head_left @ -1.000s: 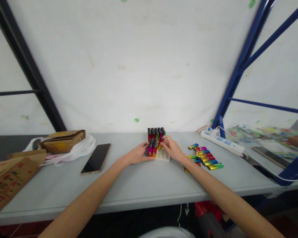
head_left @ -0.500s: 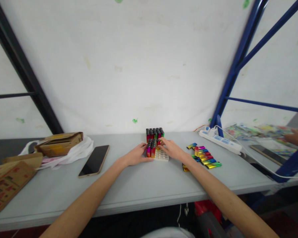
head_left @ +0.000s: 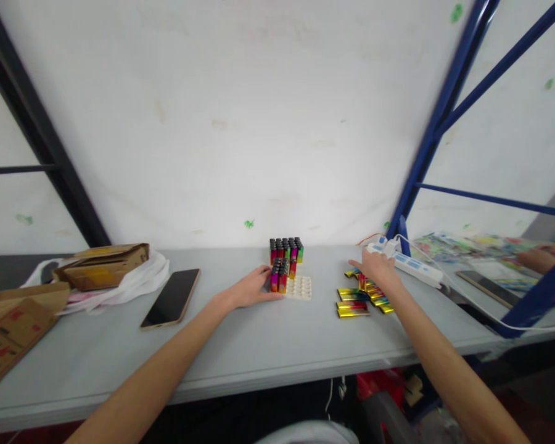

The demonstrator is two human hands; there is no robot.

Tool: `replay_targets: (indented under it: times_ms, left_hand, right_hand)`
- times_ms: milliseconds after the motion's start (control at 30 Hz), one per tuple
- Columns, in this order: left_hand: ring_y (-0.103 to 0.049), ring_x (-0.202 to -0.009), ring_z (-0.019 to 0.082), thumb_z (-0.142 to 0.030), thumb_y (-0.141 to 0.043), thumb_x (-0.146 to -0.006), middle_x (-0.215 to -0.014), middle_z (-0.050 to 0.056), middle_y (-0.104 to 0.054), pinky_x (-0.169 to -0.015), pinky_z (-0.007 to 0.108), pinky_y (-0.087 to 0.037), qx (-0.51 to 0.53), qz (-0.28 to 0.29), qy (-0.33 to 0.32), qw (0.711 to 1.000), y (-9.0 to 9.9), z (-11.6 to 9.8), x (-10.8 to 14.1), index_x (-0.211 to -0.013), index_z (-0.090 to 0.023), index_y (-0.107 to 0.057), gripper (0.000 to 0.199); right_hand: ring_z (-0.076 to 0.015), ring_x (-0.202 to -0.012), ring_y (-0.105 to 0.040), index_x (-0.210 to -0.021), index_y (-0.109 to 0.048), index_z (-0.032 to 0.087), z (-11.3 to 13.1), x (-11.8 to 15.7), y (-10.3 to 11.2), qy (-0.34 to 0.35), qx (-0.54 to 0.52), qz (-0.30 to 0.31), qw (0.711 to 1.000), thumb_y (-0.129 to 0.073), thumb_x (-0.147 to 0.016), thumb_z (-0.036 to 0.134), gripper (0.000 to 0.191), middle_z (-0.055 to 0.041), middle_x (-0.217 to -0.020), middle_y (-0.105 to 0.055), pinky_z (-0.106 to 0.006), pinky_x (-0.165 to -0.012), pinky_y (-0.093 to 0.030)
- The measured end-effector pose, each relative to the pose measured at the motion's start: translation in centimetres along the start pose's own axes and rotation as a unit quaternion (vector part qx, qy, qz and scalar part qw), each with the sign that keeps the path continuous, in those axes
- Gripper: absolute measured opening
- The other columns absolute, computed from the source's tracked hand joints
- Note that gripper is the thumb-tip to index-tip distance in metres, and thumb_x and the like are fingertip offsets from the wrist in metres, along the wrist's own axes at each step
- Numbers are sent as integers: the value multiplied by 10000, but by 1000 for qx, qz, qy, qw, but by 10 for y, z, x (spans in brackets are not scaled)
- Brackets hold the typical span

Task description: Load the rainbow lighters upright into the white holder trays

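Observation:
A white tray (head_left: 300, 288) with rows of round hollows stands mid-table. Upright lighters (head_left: 279, 275) with black tops and shiny coloured bodies fill its left side. My left hand (head_left: 252, 288) is around that left side, thumb along the front edge and fingers by the lighters, holding the tray. Behind stands a fuller block of upright lighters (head_left: 285, 249). My right hand (head_left: 380, 269) is over a loose pile of metallic lighters (head_left: 353, 303) on the right, fingers apart and thumb pointing left; its fingertips are partly hidden, and nothing shows in its grasp.
A phone (head_left: 172, 298) lies to the left, near a cardboard box (head_left: 106, 271) on a white plastic bag (head_left: 143, 275). A power strip (head_left: 419, 269) with cables sits at the back right, beside a blue frame post (head_left: 428, 148). Another person's hand (head_left: 539, 258) shows far right.
My right hand has left the tray and moved right to the loose lighters. One more lighter now shows upright beside the tray's group. My left hand stays at the tray.

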State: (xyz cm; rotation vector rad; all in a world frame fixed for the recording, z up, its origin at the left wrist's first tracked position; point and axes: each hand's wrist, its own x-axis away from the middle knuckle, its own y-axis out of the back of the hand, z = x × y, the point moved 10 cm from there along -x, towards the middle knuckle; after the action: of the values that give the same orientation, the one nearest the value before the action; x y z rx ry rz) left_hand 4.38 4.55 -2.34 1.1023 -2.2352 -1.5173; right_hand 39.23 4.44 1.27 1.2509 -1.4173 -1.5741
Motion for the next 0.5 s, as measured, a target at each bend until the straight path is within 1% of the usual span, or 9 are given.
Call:
replay_targets:
  times_ms: [67,133,200,267,367,433,500]
  left_hand:
    - [-560,-1243,342,-686,-657,-842,-1330,142,-580,-1160,452,-411,-1,2,-2,1000,-1,-1,0,-1229,-178,-664,638]
    - [-560,-1243,339,-683,-655,-846,-1325,142,-581,-1158,446,-414,1,3,-4,1000,0,-2,0,-1224,-179,-665,630]
    - [-562,-1238,336,-680,-660,-844,-1314,136,-589,-1151,439,-422,6,1,-5,1000,0,-4,1,-1220,-184,-666,622]
    - [-564,-1235,334,-669,-667,-845,-1310,137,-591,-1147,432,-426,9,1,-2,1000,1,-4,1,-1220,-181,-663,615]
    - [-561,-1243,339,-646,-673,-853,-1316,152,-588,-1146,434,-425,3,4,1,1000,1,-5,1,-1236,-159,-650,620]
    - [-565,-1237,341,-645,-673,-855,-1316,155,-592,-1141,436,-430,3,3,-2,1000,1,-6,1,-1231,-152,-650,620]
    - [-565,-1233,338,-653,-669,-856,-1309,150,-600,-1138,432,-432,3,1,-9,1000,1,-7,1,-1211,-154,-656,612]
  right_hand:
    - [-423,-1179,-630,-1195,-694,74,8,1,-12,19,11,27,999,-537,-984,552,545,-294,-1176,-691,-553,-978,-439]
    - [-397,-1183,-635,-1186,-702,80,22,-2,-19,49,13,42,998,-523,-1002,495,488,-281,-1171,-699,-527,-990,-439]
    - [-383,-1195,-632,-1178,-703,79,38,-9,-22,84,-2,49,995,-540,-999,396,399,-277,-1185,-697,-516,-997,-434]
    - [-368,-1196,-633,-1192,-692,73,52,-17,-23,108,-24,57,992,-581,-959,269,324,-275,-1205,-692,-496,-995,-438]
    - [-306,-1173,-647,-1241,-658,80,72,-26,-21,139,-61,56,987,-594,-903,138,349,-238,-1210,-699,-396,-985,-452]
    - [-270,-1165,-641,-1209,-661,90,88,-27,-14,166,-94,45,981,-571,-903,109,320,-217,-1199,-702,-328,-972,-450]
    - [-255,-1141,-636,-1159,-658,86,101,-26,-3,181,-132,23,974,-521,-926,102,271,-222,-1187,-691,-298,-952,-450]
